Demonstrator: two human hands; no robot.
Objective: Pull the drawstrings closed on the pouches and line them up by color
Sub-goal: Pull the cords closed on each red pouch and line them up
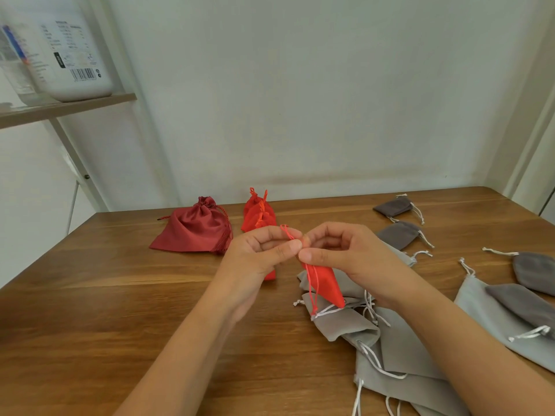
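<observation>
So the red pouch [326, 285] hangs just above the desk [120, 295], over the grey pouches [345, 322]. The left hand [261, 250] has its fingers pinching the string [287, 232], and the right hand [339, 250] has its fingers clamped on the neck. I'd hold the neck steady and pull the string straight out so it cinches evenly.

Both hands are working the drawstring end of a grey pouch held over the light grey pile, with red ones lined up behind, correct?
Not quite: the held pouch is bright red, not grey. The head view shows the left hand and right hand pinching at its drawstring end, over the light grey pile, with red ones lined up behind.
</observation>
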